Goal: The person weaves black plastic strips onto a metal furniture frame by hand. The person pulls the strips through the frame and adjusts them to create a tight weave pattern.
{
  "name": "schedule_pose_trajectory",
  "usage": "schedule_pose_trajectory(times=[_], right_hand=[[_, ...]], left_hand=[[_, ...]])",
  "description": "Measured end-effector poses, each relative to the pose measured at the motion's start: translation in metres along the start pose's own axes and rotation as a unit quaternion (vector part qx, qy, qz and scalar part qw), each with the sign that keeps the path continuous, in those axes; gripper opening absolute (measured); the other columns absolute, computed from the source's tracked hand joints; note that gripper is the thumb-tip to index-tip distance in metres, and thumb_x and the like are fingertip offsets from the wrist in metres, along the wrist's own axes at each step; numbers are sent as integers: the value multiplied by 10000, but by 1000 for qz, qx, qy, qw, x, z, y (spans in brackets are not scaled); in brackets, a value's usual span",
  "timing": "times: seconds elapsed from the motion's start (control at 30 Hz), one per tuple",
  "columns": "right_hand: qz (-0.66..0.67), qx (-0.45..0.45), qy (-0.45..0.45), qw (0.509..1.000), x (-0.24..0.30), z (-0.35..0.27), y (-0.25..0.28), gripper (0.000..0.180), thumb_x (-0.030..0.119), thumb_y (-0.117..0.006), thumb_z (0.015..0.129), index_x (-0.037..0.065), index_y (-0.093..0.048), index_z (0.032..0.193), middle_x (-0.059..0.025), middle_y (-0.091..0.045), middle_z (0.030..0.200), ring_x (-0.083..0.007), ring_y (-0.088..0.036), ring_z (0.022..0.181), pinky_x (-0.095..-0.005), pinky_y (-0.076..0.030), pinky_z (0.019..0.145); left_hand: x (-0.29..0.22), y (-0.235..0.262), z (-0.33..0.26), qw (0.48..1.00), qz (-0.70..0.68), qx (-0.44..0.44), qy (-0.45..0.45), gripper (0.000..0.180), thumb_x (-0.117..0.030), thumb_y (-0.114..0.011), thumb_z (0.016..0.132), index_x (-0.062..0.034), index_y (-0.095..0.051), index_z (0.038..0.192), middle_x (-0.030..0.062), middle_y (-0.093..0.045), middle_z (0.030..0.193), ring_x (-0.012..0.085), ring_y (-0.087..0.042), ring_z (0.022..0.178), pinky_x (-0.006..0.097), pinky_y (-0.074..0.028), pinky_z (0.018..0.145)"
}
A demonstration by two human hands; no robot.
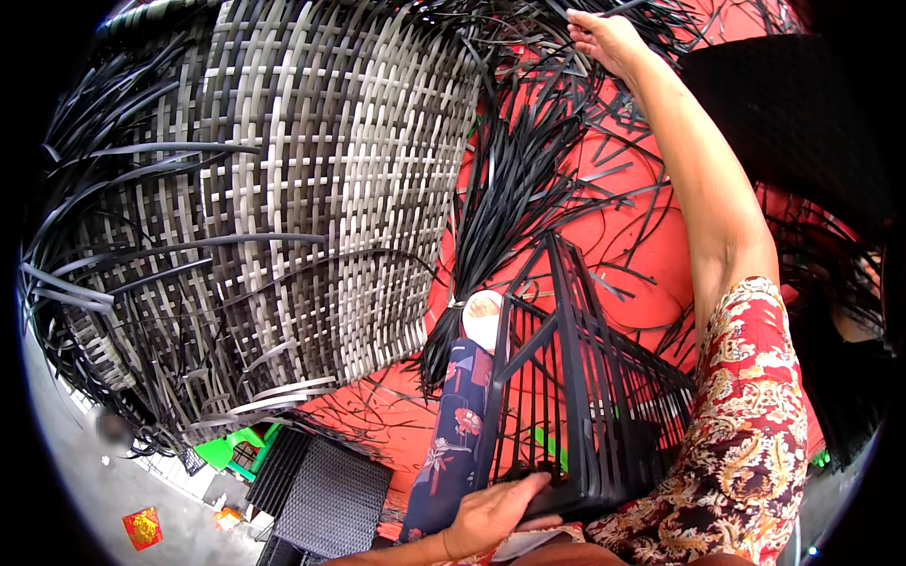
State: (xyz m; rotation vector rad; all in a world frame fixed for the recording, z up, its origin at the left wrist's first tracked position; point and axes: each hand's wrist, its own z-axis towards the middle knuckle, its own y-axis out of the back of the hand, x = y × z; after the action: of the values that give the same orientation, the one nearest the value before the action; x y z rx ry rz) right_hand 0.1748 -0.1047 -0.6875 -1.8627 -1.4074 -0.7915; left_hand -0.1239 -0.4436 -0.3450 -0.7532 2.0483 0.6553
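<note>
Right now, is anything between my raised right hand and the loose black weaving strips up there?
Nothing visible is. The right hand is already in among the loose black strips at the top, fingers touching them. The left hand is low down, gripping the black frame.

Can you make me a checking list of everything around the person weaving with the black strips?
Surface: red floor strewn with loose strips.
Job's things: black frame of thin bars, upright; bundle of black strips, tied at its lower end.
Clutter: big woven grey-and-black shell with loose strip ends; dark flowered cloth; green plastic thing; dark woven panels.
Hands: left hand grips the frame's lower edge; right hand reaches up into loose strips.
Cables: nothing seen.
Surroundings: grey ground at lower left, with a small red-and-yellow thing.
</note>
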Motion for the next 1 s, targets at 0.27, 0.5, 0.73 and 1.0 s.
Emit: schedule_pose_trajectory(times=[0.27, 0.5, 0.73, 1.0], right_hand=[[-557, -27, 211, 803, 7, -56, 20, 304, 323, -565, 816, 22, -596, 850, -172, -581, 702, -309, -571, 685, -389, -456, 638], [-321, -17, -4, 947, -3, -276, 103, 241, 235, -554, 816, 25, -517, 703, 7, -452, 594, -81, -394, 583, -272, -364, 522], [-287, -23, -78, 955, 101, -495, 115, 228, 206, -508, 858, 26, -494, 719, 19, -435, 650, -67, -396, 641, -252, -360, 570], [-189, -113, -102, 970, 173, -736, 108, 157, 113, -543, 814, 23, -503, 693, 7, -481, 645, -75, -434, 607, -247, -374, 541]], left_hand=[[-22, -8, -4, 991, 109, -69, 45, 491, -252, -702, 732, 23, -511, 1091, 147, -623, 884, 279, -630, 753, 330, -507, 662], [-21, -23, -13, 975, 140, -165, 55, 441, -256, -664, 768, 18, -514, 1080, 168, -620, 877, 319, -621, 756, 359, -499, 680], [-16, -32, -10, 960, 162, -224, 50, 369, -259, -610, 807, -13, -525, 1068, 187, -615, 843, 347, -613, 761, 374, -494, 671], [-128, -68, -9, 949, 51, -295, -98, 474, -243, -579, 830, 22, -437, 1197, 164, -529, 1101, 282, -520, 989, 353, -404, 882]])
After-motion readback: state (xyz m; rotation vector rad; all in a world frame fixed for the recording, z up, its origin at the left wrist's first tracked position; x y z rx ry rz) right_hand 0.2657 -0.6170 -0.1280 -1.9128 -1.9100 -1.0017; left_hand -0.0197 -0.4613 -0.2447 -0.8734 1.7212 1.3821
